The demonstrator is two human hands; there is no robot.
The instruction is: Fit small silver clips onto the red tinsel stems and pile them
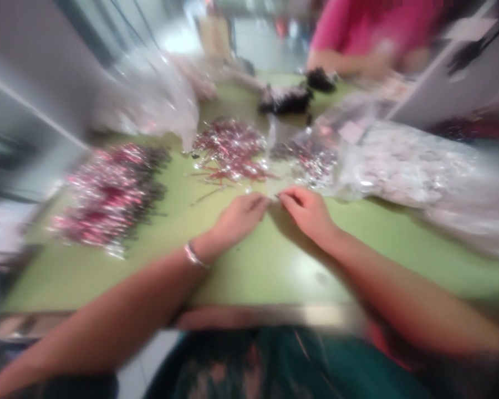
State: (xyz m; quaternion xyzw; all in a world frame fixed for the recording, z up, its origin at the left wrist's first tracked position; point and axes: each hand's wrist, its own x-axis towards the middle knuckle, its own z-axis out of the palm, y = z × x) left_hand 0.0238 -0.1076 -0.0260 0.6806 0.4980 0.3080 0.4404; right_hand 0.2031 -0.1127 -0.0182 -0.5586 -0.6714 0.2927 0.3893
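Note:
Above the green table, my left hand [242, 217] and my right hand [310, 213] are held close together, fingers pinched towards each other. Something small and pale shows between the fingertips, too blurred to name. A bracelet circles my left wrist. Just beyond the hands lies a loose pile of thin red and silver pieces [233, 147], some with shiny ends. A smaller heap of similar shiny pieces [316, 160] sits beyond my right hand, partly under clear plastic. To the left is a larger stack of pink and silver pieces with dark ends [108, 194].
Clear plastic bags with pale contents [411, 160] cover the right side of the green table [249, 277]. Another clear bag [158, 94] stands at the back left. Dark bundles [286, 100] lie at the back, before a person in a pink top [374, 33]. Grey panels flank both sides.

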